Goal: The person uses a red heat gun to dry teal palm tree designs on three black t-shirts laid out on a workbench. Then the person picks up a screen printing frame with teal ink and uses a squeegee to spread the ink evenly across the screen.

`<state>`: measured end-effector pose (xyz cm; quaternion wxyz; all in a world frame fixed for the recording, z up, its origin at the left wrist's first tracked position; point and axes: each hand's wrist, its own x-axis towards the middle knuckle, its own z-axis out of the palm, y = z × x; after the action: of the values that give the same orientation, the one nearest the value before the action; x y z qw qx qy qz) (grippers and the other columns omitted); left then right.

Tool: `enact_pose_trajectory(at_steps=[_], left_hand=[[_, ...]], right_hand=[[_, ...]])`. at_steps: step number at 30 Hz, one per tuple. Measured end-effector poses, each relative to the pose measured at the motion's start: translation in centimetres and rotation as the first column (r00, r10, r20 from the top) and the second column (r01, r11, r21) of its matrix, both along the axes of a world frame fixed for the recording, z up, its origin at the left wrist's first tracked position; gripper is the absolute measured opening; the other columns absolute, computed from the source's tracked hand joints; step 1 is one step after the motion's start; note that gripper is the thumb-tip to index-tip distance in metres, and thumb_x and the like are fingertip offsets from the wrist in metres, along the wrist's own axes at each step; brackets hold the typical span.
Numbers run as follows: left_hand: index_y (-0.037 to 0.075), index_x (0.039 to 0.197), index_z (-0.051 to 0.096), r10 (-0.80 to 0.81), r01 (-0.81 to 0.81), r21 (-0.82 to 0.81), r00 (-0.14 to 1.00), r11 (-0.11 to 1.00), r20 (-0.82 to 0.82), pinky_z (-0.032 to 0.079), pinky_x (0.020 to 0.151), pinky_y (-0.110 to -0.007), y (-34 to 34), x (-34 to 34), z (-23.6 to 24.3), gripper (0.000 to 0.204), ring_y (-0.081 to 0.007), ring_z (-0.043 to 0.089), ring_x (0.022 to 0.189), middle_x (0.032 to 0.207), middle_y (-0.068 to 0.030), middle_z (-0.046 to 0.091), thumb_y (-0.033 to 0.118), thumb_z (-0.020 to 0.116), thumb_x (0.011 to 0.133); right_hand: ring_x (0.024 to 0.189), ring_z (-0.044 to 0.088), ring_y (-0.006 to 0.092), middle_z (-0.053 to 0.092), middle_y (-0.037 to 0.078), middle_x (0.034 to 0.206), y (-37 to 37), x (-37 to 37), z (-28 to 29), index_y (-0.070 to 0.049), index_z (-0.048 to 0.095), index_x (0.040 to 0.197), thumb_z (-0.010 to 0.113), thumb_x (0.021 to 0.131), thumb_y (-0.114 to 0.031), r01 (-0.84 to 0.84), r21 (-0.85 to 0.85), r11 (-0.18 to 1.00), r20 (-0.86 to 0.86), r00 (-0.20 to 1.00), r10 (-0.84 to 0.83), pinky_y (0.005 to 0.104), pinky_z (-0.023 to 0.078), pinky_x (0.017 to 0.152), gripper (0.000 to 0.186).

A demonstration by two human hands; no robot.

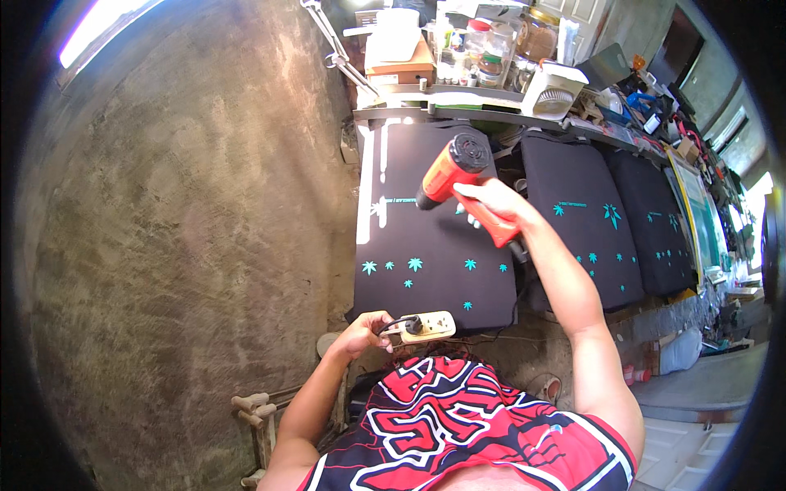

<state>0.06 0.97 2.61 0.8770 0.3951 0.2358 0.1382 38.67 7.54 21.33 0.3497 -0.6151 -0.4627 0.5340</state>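
Note:
My right hand (494, 202) is wrapped round the handle of a red and black heat gun (453, 172), held above a black printed fabric panel (426, 237). The gun's dark nozzle points down and to the left. Small teal leaf shapes are printed on the panel. Close to the panel's near edge, my left hand (366, 334) grips the cord end of a cream power strip (434, 326). A black plug (413, 325) sits in one of the strip's sockets. Part of the left fingers is hidden by the cord.
Two more black printed panels (577, 221) stand to the right. Behind them a shelf (467, 96) carries jars, boxes and a small white fan (554, 90). A bare wall (188, 229) rises at left, with a wooden frame (256, 409) low beside my left arm.

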Motion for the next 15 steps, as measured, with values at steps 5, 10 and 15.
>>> enact_pose_trajectory(at_steps=[5,10,15], left_hand=[[0.003,0.096,0.061,0.047,-0.047,-0.026,0.999,0.999,0.006,0.059,0.073,-0.034,0.3,-0.9,-0.2,0.036,-0.0193,0.069,0.082,0.095,-0.0058,0.069,-0.019,0.068,0.068],[0.003,0.095,0.061,0.054,-0.054,-0.036,0.999,0.998,-0.007,0.059,0.074,-0.035,0.2,-2.2,-0.8,0.035,-0.0198,0.068,0.082,0.095,-0.0060,0.069,-0.020,0.066,0.068],[0.001,0.100,0.062,0.048,-0.048,-0.033,0.999,0.998,-0.012,0.059,0.076,-0.037,-0.3,-4.1,-1.7,0.035,-0.0217,0.069,0.082,0.098,-0.0088,0.069,-0.018,0.067,0.070]], right_hand=[[0.061,0.065,0.0155,0.064,0.006,0.076,3.4,-4.2,-1.5,-0.002,0.066,0.097,0.067,0.096,-0.041,-0.004,0.039,0.999,-0.085,0.996,0.008,0.0289,0.053,0.053,0.038],[0.057,0.064,0.0166,0.066,0.007,0.077,5.2,-6.9,-2.4,0.000,0.067,0.100,0.068,0.095,-0.042,0.023,0.018,1.000,-0.104,0.994,-0.021,0.0301,0.053,0.052,0.042],[0.057,0.066,0.0176,0.065,0.008,0.076,5.1,-7.8,-3.1,0.001,0.066,0.094,0.069,0.094,-0.041,-0.039,-0.041,0.998,-0.058,0.998,0.036,0.0307,0.054,0.051,0.042]])
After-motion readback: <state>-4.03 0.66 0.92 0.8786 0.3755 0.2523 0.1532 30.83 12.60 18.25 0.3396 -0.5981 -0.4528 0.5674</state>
